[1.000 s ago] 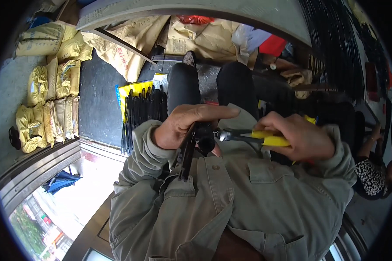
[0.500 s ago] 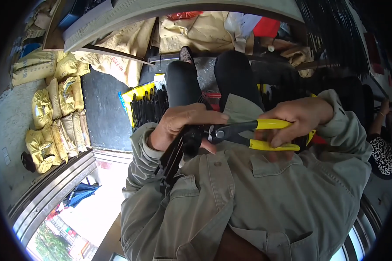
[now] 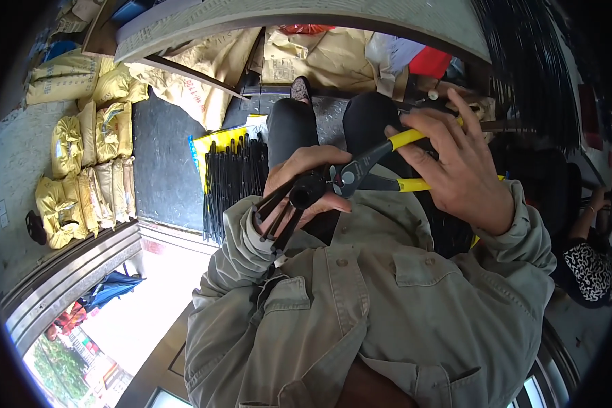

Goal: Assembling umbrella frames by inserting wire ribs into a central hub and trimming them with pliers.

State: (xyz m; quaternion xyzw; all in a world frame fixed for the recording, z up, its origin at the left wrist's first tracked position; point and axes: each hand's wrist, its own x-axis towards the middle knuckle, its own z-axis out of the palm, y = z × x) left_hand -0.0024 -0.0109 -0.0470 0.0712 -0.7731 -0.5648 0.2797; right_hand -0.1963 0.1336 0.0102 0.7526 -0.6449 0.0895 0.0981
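My left hand (image 3: 291,168) is wrapped round a black umbrella frame (image 3: 307,192), its round end facing up and thin ribs fanning out over my wrist. Against this end sit the jaws of cutting pincers (image 3: 370,158) with yellow handles, beside my left fingertips. My right hand (image 3: 455,163) has the pincers by the handles, which stand wide apart. Some of its fingers are stretched out past the upper handle; the palm side is partly hidden. Whether the jaws grip anything is too small to tell.
Several black rods (image 3: 234,180) lie in rows on a yellow sheet left of my knees. Stacked yellow sacks (image 3: 88,177) line the left wall. A shelf edge (image 3: 306,20) crosses ahead, with black strands (image 3: 523,81) hanging at far right. Another person's patterned clothing (image 3: 588,272) shows at right.
The pincers' handles have spread apart and my right hand has opened wider, moving up and away from me. The umbrella frame has turned, so its round end now faces up.
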